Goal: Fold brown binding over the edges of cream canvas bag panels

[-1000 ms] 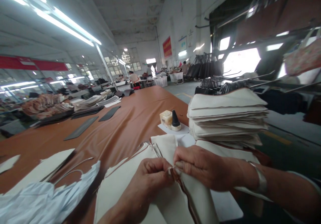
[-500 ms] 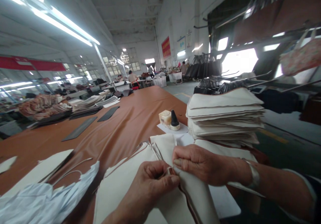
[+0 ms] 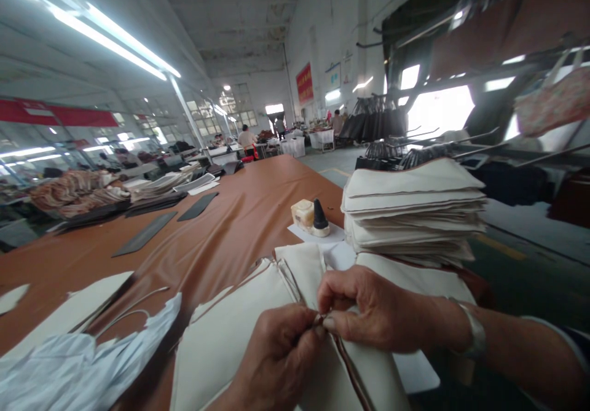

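White leather-like pieces (image 3: 221, 343) with brown edges lie in front of me, overlapping one another. My left hand (image 3: 281, 349) pinches the brown edge strip (image 3: 348, 362) of one piece between thumb and fingertips. Right beside it, the thumb and forefinger of my right hand (image 3: 369, 309) close on the same edge, and the fingertips of both hands nearly meet. The exact bit of edge between them is mostly hidden by the fingers. A metal bangle (image 3: 472, 331) circles my right wrist.
Brown leather (image 3: 258, 208) covers the table. A tall stack of white pieces (image 3: 410, 208) stands at right, near a yellowish block (image 3: 303, 213) and a black cone-topped bottle (image 3: 319, 215). Pale blue cloth (image 3: 92, 362) lies at left, dark strips (image 3: 145, 234) beyond it. People work far back.
My right hand has shifted from lying closed on the white piece to a thumb-and-finger pinch at the edge beside my left fingertips. The left hand has moved only slightly.
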